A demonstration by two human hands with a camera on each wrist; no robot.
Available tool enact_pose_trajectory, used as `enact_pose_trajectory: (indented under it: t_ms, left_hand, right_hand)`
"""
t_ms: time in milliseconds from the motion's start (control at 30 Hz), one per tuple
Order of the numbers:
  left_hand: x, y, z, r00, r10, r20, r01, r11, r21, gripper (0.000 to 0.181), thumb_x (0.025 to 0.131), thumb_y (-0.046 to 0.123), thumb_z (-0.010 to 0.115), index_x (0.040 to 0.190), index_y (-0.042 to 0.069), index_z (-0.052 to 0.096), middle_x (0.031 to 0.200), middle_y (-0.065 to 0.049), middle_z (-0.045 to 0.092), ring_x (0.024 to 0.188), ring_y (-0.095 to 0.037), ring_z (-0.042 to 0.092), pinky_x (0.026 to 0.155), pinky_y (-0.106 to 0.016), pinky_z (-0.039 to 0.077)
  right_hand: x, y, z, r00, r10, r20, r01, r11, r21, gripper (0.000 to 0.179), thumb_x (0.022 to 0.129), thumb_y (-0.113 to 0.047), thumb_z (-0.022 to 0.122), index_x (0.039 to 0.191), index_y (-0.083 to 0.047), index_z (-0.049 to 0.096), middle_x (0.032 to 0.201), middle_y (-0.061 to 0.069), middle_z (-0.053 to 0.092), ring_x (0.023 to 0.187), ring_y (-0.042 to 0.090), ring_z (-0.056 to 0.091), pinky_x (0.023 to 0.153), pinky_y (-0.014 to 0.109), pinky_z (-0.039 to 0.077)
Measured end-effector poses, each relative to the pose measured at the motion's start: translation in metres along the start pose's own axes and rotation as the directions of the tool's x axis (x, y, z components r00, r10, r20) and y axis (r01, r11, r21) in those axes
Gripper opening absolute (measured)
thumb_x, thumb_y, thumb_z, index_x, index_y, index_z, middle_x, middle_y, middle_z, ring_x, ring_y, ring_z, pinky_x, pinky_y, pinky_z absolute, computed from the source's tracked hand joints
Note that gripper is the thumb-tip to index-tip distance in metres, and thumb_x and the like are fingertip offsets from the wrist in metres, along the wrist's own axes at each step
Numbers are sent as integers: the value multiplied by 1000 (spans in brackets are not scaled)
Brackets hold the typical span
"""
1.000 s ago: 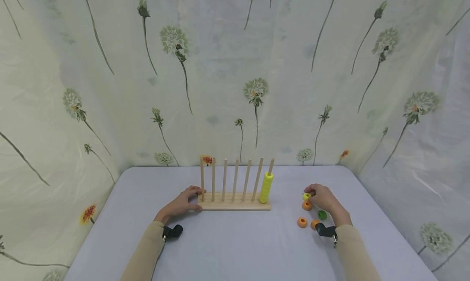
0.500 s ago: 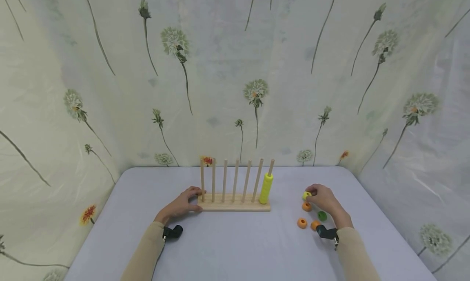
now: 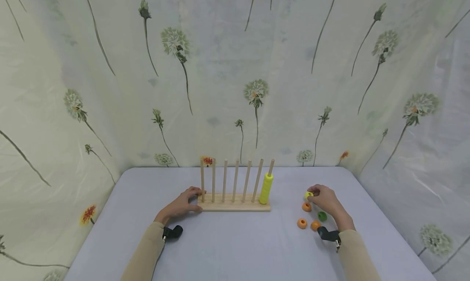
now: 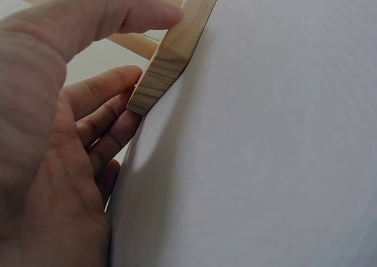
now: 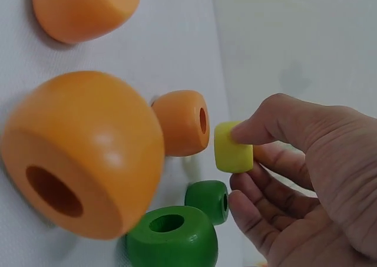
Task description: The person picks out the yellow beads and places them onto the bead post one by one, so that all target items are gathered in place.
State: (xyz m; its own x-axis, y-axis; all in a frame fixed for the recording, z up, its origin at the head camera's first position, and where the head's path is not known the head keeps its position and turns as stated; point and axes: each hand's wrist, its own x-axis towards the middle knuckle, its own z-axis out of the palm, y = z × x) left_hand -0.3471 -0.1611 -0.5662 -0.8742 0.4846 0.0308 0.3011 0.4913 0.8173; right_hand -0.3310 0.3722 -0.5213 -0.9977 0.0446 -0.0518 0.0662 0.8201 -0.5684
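A wooden peg rack (image 3: 235,206) stands on the table, with several upright pegs along its base. Yellow beads (image 3: 266,189) are stacked on the rightmost peg; the other pegs are bare. My left hand (image 3: 180,203) holds the rack's left end, thumb on the front edge and fingers behind, as the left wrist view shows around the base's end (image 4: 158,81). To the right of the rack, my right hand (image 3: 324,198) pinches a single yellow bead (image 5: 232,155) between thumb and fingers. Orange beads (image 5: 85,155) and green beads (image 5: 172,237) lie close to that hand.
The table (image 3: 235,248) has a white cover. Loose on it are an orange bead (image 3: 302,223) nearest the rack's side and a green bead (image 3: 322,216) beneath the right wrist. A flower-printed curtain (image 3: 220,69) hangs behind and at both sides.
My right hand has moved slightly to the right with the yellow bead pinched in it. The left hand and the rack have stayed in place.
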Motion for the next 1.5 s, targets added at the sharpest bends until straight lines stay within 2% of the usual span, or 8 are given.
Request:
enact_pose_trajectory:
  t_ms: [433, 733, 1267, 1500]
  left_hand:
    - [0, 0, -1, 1000, -4, 2, 4, 1000, -7, 63, 77, 27, 78, 134, 14, 55, 143, -11, 42, 138, -36, 32, 110, -62, 25]
    - [0, 1, 0, 1000, -8, -1, 8, 1000, -4, 63, 77, 26, 77, 135, 13, 55, 143, -11, 42, 138, -36, 32, 110, -62, 25]
    - [0, -1, 0, 1000, 25, 6, -25, 1000, -11, 63, 78, 26, 77, 136, 13, 54, 141, -11, 43, 136, -35, 34, 110, -61, 26]
    - [1, 0, 0, 1000, 19, 5, -19, 1000, 3, 63, 78, 27, 78, 135, 13, 55, 141, -11, 43, 136, -35, 34, 110, -60, 26]
  right_hand:
    - [-8, -16, -6, 999, -15, -31, 16, 999, 45, 36, 88, -18, 66, 119, -1, 59, 111, 18, 61, 97, 27, 59, 75, 36, 53]
    - [-12, -31, -13, 996, -52, -74, 57, 996, 73, 35, 90, -23, 65, 119, -6, 61, 115, 16, 60, 106, 31, 56, 79, 38, 52]
    - [-28, -77, -32, 978, -144, -148, 156, 985, 69, 32, 91, -23, 64, 118, -7, 61, 114, 15, 63, 107, 32, 58, 78, 38, 53]
    - [-30, -97, -37, 970, -177, -164, 191, 979, 76, 33, 90, -23, 64, 118, -6, 61, 114, 15, 63, 107, 30, 58, 89, 46, 51]
